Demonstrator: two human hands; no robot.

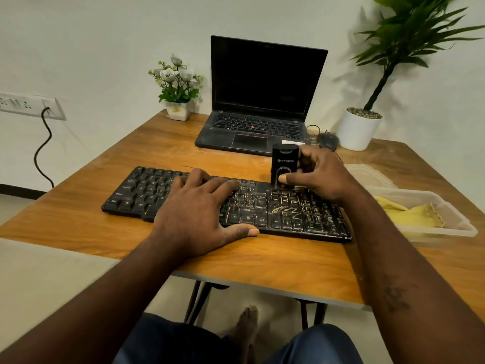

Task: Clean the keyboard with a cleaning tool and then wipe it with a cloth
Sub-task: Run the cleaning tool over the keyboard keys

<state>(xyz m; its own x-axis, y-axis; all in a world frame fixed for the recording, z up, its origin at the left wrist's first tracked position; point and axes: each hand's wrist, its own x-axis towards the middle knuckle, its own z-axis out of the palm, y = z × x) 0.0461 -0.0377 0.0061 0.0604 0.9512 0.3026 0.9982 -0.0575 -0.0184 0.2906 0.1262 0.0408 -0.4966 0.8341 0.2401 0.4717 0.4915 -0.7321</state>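
A black keyboard (286,214) lies across the wooden table, its right half streaked with yellowish dust and crumbs. My left hand (199,208) rests flat on the keyboard's middle, fingers spread, thumb along the front edge. My right hand (317,177) grips a small black cleaning tool (284,164), a handheld vacuum, held upright with its lower end on the keys at the keyboard's upper right; my thumb sits on its front. A yellow cloth (417,212) lies in a clear plastic tray at the right.
An open black laptop (262,106) stands behind the keyboard. A small white flower pot (179,110) sits to its left; a mouse (328,140) and a large white plant pot (358,130) to its right. The clear tray (446,227) reaches the table's right edge.
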